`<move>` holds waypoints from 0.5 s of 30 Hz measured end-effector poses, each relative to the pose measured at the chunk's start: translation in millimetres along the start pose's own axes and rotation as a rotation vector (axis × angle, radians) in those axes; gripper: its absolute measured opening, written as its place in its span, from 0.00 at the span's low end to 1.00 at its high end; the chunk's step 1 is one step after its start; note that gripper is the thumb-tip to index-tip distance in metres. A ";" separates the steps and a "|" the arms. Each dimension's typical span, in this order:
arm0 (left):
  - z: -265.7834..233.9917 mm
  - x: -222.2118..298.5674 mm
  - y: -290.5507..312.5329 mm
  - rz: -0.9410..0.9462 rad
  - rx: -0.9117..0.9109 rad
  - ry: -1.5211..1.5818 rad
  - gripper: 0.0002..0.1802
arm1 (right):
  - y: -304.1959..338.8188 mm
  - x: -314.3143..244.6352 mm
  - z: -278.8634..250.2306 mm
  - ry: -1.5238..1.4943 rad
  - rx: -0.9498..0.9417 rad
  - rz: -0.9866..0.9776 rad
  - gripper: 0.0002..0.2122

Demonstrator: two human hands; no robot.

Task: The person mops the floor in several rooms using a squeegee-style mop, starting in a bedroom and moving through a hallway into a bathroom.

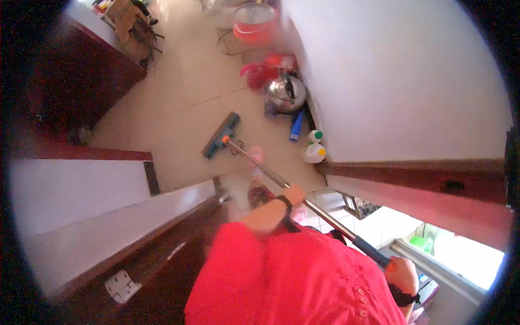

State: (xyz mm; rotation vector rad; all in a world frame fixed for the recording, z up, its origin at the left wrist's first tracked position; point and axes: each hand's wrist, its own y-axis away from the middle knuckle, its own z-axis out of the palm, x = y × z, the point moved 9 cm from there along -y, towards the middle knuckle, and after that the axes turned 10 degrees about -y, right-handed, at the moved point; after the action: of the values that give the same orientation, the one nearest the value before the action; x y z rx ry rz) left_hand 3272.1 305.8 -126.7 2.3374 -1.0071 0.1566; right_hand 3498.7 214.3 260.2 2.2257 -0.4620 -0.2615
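A long-handled mop point(265, 169) runs slantwise across the doorway, its metal pole reaching from the upper left to the lower right. Its flat grey-green head point(221, 134) rests on the tiled floor, joined to the pole by an orange piece. Midway along the pole, my left hand point(295, 195) is closed round it, slightly blurred. My right hand point(403, 272) grips the dark upper end of the handle. Dark bands circle both wrists. Partly hidden below the pole are my feet, one in a pink slipper point(254, 155).
Along the right wall stand a steel pot point(285, 93), a blue bottle point(296, 126), white jugs point(314, 154), red items point(268, 70) and a red basin point(254, 32). A brown door point(179, 257) lies at left. Dark red furniture point(81, 76) and a wooden chair point(132, 30) occupy the far left.
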 end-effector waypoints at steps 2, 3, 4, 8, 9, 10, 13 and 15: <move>-6.4 61.2 -15.1 0.080 0.067 0.153 0.08 | 25.3 62.5 -9.0 0.049 0.169 -0.020 0.08; -7.3 86.1 -17.8 0.118 0.093 0.236 0.07 | 43.7 85.0 -17.7 0.040 0.245 0.017 0.09; -17.3 114.9 -19.0 0.173 0.018 0.275 0.08 | 63.5 106.1 -26.3 0.060 0.260 0.064 0.09; -67.3 186.2 15.1 0.291 -0.135 0.286 0.08 | 120.7 129.2 -37.5 0.174 0.365 0.198 0.09; -64.6 193.7 16.3 0.305 -0.160 0.288 0.08 | 126.1 134.2 -34.6 0.190 0.402 0.189 0.11; -56.5 195.5 13.6 0.349 -0.165 0.334 0.09 | 123.4 140.7 -28.8 0.174 0.371 0.188 0.12; -45.1 187.1 9.2 0.398 -0.151 0.399 0.09 | 114.1 148.1 -11.3 0.120 0.361 0.191 0.12; -12.2 168.9 1.1 0.337 -0.123 0.304 0.09 | 102.5 146.3 2.2 0.096 0.379 0.170 0.12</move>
State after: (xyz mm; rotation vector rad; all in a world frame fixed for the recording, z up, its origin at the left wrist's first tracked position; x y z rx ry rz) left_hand 3392.3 205.8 -61.5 1.9450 -1.2071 0.5472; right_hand 3606.7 92.1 333.2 2.5326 -0.6904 0.0265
